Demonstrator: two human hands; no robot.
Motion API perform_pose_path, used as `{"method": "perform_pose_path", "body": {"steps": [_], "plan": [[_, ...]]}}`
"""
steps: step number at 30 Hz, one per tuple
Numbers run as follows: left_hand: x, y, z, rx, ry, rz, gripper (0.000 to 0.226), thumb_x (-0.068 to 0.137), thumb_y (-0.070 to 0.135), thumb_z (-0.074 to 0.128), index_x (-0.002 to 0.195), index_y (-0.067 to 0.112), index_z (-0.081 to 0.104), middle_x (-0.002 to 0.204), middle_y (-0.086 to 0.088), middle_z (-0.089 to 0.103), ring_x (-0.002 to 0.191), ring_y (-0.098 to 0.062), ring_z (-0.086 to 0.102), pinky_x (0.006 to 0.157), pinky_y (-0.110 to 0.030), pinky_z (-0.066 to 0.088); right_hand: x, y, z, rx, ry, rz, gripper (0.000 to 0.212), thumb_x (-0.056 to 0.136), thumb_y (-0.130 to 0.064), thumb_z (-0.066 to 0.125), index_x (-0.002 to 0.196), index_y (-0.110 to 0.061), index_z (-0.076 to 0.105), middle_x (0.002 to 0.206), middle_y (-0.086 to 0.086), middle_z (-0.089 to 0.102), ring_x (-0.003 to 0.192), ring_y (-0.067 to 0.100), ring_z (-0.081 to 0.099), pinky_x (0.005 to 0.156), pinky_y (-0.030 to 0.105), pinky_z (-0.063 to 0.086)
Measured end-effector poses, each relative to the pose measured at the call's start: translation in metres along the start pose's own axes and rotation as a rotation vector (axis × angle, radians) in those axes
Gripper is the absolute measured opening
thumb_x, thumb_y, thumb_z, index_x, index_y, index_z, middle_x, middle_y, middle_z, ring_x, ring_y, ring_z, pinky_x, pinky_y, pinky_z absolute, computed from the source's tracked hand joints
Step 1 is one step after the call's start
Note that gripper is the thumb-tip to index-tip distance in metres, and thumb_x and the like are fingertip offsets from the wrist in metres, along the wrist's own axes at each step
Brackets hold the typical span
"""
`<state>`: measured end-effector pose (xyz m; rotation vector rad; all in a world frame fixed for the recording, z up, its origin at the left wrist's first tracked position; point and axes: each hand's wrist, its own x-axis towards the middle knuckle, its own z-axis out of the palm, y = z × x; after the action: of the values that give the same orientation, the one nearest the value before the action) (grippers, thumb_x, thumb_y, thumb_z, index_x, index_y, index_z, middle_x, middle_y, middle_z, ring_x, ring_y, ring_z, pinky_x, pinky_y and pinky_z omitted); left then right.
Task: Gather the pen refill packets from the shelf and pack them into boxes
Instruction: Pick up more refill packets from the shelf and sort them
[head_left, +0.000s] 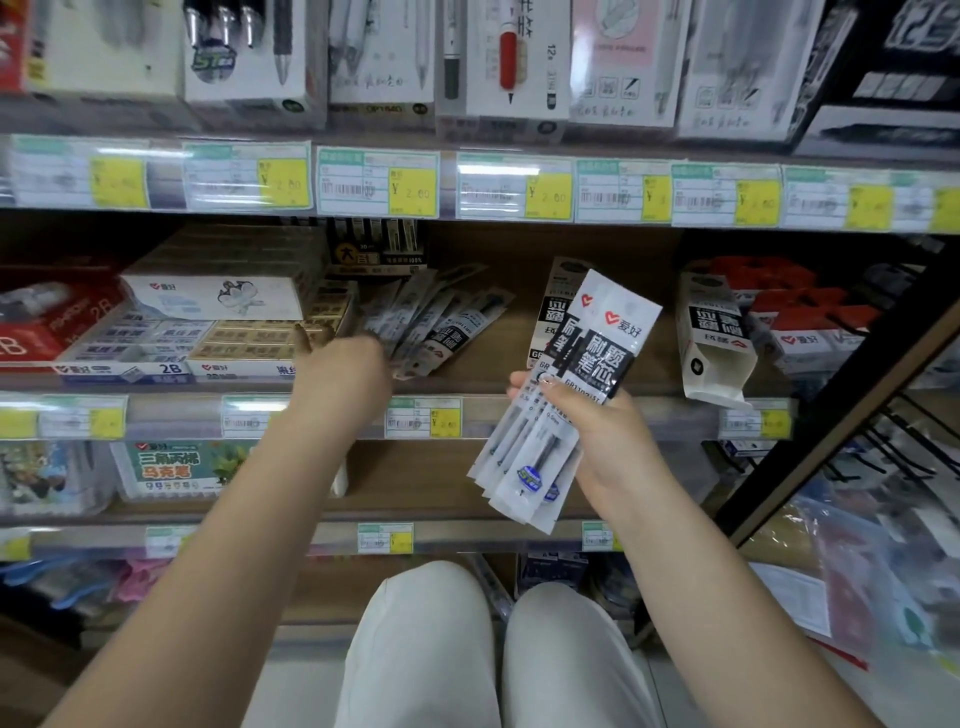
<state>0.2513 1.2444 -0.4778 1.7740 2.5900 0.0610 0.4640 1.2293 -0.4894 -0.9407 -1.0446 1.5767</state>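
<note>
Shelf (519, 384) at twelve o'clock is carrying loose refill packets (436, 322); the left hand (343, 371) is reaching them at eleven o'clock, its blurred fingers unreadable. The right hand (597, 431), at one o'clock, is pinching a fanned bundle (561, 400) at mid-length; these light, slick, flexible sleeves are probably best gripped there.

The left hand (343, 364) is motion-blurred, its fingertips hidden among the loose refill packets (436, 322) at eleven o'clock of centre; whether it grips any cannot be told; price labels (379, 182) at twelve o'clock are too blurred to read.
</note>
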Motion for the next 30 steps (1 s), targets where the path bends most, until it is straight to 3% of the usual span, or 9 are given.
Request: {"method": "perform_pose_path", "body": {"steps": [3, 5, 8, 10, 11, 14, 21, 27, 30], "plan": [[-0.001, 0.001, 0.008, 0.026, 0.086, 0.025, 0.012, 0.092, 0.009, 0.044, 0.094, 0.011, 0.056, 0.097, -0.015, 0.065, 0.118, -0.036, 0.053, 0.117, -0.054, 0.002, 0.0, 0.001, 0.001, -0.004, -0.004, 0.008, 0.017, 0.094, -0.005, 0.052, 0.104, -0.012, 0.063, 0.1, 0.004, 0.074, 0.096, 0.015, 0.069, 0.081, 0.034, 0.054], [-0.002, -0.001, 0.008, 0.037, 0.166, 0.03, 0.012, 0.09, 0.007, 0.047, 0.08, 0.013, 0.052, 0.072, -0.006, 0.055, 0.099, -0.03, 0.061, 0.117, -0.052, 0.005, 0.0, 0.001, 0.002, -0.006, -0.006, 0.012, 0.017, 0.094, -0.006, 0.052, 0.105, -0.012, 0.063, 0.1, 0.004, 0.074, 0.096, 0.015, 0.069, 0.083, 0.035, 0.054], [0.001, -0.002, 0.009, 0.044, 0.199, 0.049, 0.013, 0.087, 0.004, 0.049, 0.08, 0.012, 0.056, 0.058, -0.001, 0.044, 0.084, -0.028, 0.063, 0.117, -0.046, 0.014, 0.0, 0.001, 0.002, -0.001, 0.0, 0.012, 0.018, 0.094, -0.006, 0.052, 0.107, -0.01, 0.062, 0.099, 0.003, 0.074, 0.095, 0.014, 0.069, 0.081, 0.034, 0.055], [0.002, -0.002, 0.009, 0.006, 0.202, 0.054, 0.014, 0.086, 0.001, 0.052, 0.089, 0.011, 0.061, 0.063, -0.003, 0.046, 0.079, -0.029, 0.06, 0.105, -0.042, 0.034, 0.0, 0.0, 0.001, 0.003, 0.011, 0.013, 0.019, 0.094, -0.006, 0.052, 0.109, -0.009, 0.062, 0.099, 0.003, 0.074, 0.094, 0.014, 0.07, 0.079, 0.032, 0.055], [0.003, -0.001, 0.009, -0.015, 0.2, 0.047, 0.015, 0.086, 0.001, 0.053, 0.093, 0.01, 0.062, 0.065, -0.003, 0.047, 0.075, -0.029, 0.057, 0.09, -0.04, 0.044, -0.001, 0.0, 0.0, 0.004, 0.017, 0.016, 0.019, 0.094, -0.006, 0.052, 0.11, -0.009, 0.061, 0.099, 0.003, 0.074, 0.093, 0.013, 0.07, 0.078, 0.032, 0.055], [0.003, -0.001, 0.006, -0.05, 0.218, 0.02, 0.017, 0.085, 0.0, 0.057, 0.097, 0.01, 0.064, 0.064, -0.003, 0.045, 0.067, -0.026, 0.052, 0.06, -0.034, 0.044, -0.001, 0.0, -0.001, -0.003, 0.031, 0.024, 0.018, 0.094, -0.007, 0.053, 0.11, -0.011, 0.061, 0.099, 0.002, 0.074, 0.092, 0.013, 0.07, 0.077, 0.032, 0.054], [0.013, -0.013, 0.007, -0.154, 0.346, 0.103, 0.022, 0.085, -0.005, 0.053, 0.101, 0.006, 0.065, 0.081, -0.017, 0.061, 0.07, -0.033, 0.055, 0.058, -0.035, 0.041, -0.004, -0.001, -0.002, -0.041, 0.042, 0.02, 0.019, 0.095, -0.009, 0.052, 0.11, -0.012, 0.062, 0.098, 0.0, 0.074, 0.088, 0.012, 0.071, 0.073, 0.03, 0.054], [0.0, -0.02, -0.019, -0.418, 0.833, 0.145, 0.02, 0.086, -0.011, 0.044, 0.102, -0.008, 0.054, 0.091, -0.031, 0.056, 0.073, -0.041, 0.053, 0.057, -0.037, 0.029, -0.006, -0.003, 0.0, -0.12, 0.058, -0.024, 0.015, 0.094, -0.009, 0.054, 0.105, -0.013, 0.063, 0.097, -0.001, 0.074, 0.09, 0.013, 0.071, 0.078, 0.035, 0.055], [-0.01, -0.024, -0.022, -0.554, 1.022, 0.243, 0.023, 0.089, -0.007, 0.038, 0.104, -0.01, 0.055, 0.096, -0.029, 0.055, 0.082, -0.028, 0.046, 0.061, -0.031, 0.034, -0.008, -0.004, 0.005, -0.188, 0.055, -0.069, 0.015, 0.093, -0.009, 0.055, 0.1, -0.017, 0.066, 0.098, -0.002, 0.074, 0.094, 0.013, 0.069, 0.089, 0.042, 0.053]]}}
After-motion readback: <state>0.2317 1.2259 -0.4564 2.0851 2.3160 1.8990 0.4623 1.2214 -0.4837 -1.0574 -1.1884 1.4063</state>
